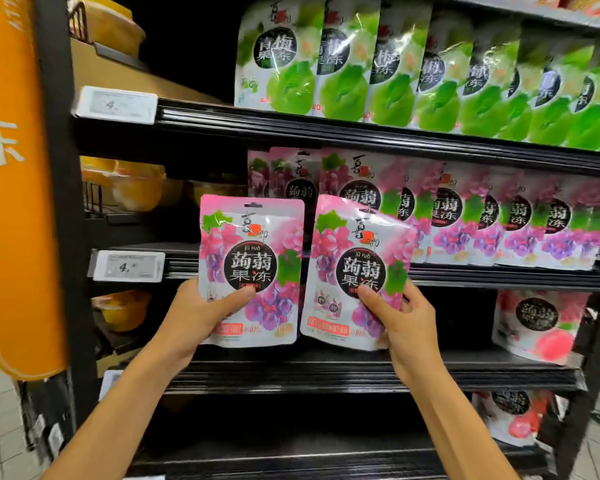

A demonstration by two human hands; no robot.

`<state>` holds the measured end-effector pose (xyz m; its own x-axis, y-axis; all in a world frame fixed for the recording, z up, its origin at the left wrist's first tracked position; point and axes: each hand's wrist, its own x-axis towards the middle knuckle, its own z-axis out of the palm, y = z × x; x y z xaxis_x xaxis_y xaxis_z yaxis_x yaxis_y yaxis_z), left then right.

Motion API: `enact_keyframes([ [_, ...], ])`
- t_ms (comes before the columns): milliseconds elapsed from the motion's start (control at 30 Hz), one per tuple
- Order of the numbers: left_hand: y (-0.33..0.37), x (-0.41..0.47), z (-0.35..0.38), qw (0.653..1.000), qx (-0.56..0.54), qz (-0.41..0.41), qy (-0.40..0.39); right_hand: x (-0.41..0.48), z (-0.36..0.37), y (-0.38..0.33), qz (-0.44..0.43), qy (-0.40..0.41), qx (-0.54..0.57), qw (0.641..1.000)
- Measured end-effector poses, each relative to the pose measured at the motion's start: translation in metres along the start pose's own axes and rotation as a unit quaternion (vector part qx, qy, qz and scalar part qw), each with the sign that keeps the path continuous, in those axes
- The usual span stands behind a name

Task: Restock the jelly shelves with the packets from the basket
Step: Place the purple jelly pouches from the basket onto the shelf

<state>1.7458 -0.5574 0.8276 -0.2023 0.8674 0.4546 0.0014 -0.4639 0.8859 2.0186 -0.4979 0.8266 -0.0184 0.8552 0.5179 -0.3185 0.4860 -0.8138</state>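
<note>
My left hand (201, 313) grips the lower left corner of a pink grape jelly packet (257, 251), thumb across its front. My right hand (400, 323) grips a second grape jelly packet (350, 244) at its lower right, tilted slightly right. Both packets are held upright in front of the middle shelf (499, 277), just left of the row of matching grape packets (499, 216) standing there. No basket appears in the view.
Green plum jelly packets (378, 64) fill the shelf above. Peach packets (537, 323) stand at the right of the lower shelf, more below them (513, 417). Orange jelly cups (132, 188) sit in the bay to the left, behind price tags (127, 266). An orange sign (11, 168) hangs at far left.
</note>
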Motion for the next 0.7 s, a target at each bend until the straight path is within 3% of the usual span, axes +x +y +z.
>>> enact_keyframes([
  [400, 0.020, 0.007, -0.021, 1.000, 0.007, 0.010, -0.017, 0.064, 0.052, -0.031, -0.081, 0.016, -0.081, 0.993],
  [533, 0.023, 0.009, -0.023, 1.000, 0.008, 0.013, -0.021, 0.084, 0.070, -0.039, -0.056, 0.023, -0.102, 0.993],
  [700, 0.024, 0.012, -0.025, 1.000, 0.013, 0.016, -0.022, 0.091, 0.087, -0.043, -0.089, 0.051, -0.132, 0.986],
])
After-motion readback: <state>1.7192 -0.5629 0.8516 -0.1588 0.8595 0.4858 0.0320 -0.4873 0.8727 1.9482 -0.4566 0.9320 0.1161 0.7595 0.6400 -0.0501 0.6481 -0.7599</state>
